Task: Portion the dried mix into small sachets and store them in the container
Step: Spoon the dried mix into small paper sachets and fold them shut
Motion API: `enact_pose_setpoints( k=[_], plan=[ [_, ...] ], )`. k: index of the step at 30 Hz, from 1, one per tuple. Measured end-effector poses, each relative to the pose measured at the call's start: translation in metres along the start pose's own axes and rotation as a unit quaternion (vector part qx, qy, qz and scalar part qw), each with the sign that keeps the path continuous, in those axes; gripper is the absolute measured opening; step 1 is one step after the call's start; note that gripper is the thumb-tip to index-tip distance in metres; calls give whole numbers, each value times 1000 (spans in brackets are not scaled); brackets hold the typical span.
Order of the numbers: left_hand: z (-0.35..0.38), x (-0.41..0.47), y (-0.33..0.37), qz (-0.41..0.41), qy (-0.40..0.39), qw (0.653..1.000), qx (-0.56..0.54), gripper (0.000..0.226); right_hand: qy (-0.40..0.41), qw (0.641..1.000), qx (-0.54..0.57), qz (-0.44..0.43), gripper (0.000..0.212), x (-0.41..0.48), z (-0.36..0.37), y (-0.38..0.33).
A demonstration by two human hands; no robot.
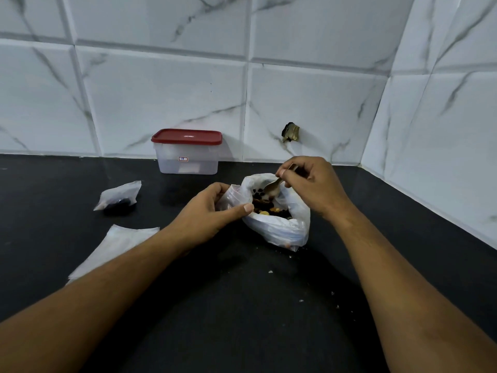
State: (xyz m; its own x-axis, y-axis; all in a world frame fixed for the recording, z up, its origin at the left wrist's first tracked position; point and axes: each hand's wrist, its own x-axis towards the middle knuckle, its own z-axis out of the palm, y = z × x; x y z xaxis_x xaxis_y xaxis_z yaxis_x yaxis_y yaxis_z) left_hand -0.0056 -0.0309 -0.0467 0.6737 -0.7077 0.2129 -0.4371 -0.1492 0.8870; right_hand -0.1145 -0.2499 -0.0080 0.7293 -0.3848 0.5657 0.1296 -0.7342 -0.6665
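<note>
Left hand (212,211): fingers (242,208) gripped a small sachet (231,196) beside the bag (279,227).
Right hand (312,184): fingers pinched a spoon (271,188) over the dried mix (269,207).

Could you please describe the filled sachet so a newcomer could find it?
Start at the red-lidded container against the tiled wall. Left of it on the black counter lies a small clear sachet. Unlike the flat empty one nearer the camera, it holds dark mix.

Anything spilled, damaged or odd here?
Yes. A ragged dark hole breaks the wall tile above the right hand, and a few pale crumbs lie scattered on the black counter in front of the bag.
</note>
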Motion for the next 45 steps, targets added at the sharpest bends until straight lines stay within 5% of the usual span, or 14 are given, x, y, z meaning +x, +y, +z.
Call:
enact_pose_setpoints(
  k=[5, 12, 18, 22, 29, 38, 43, 45],
  plan=[
    [0, 1, 0, 1, 3, 1000, 3, 52, -72, 993, -92, 16, 12, -4, 11, 9],
    [-1, 2, 0, 4, -1, 1000, 8, 55, -57, 994, 71, 53, 16, -3, -2, -7],
    [0, 1, 0, 6, 1, 1000, 8, 53, -83, 994, -22, 61, 16, -5, 9, 0],
    [0, 1, 0, 5, 0, 1000, -3, 55, -130, 988, 44, 65, 15, -5, 5, -7],
    [-1, 3, -4, 3, -7, 1000, -7, 57, 8, 991, 120, 62, 19, 1, -15, -2],
    [-2, 4, -6, 2, -5, 1000, -1, 60, -107, 987, -115, 32, 17, -3, 9, 8],
    [-2, 2, -3, -1, -10, 1000, -7, 58, -32, 996, 63, 59, 16, 1, -3, -1],
    [-2, 1, -2, 0, -10, 1000, -10, 58, -23, 996, 52, 62, 13, 1, -1, 1]
  ],
)
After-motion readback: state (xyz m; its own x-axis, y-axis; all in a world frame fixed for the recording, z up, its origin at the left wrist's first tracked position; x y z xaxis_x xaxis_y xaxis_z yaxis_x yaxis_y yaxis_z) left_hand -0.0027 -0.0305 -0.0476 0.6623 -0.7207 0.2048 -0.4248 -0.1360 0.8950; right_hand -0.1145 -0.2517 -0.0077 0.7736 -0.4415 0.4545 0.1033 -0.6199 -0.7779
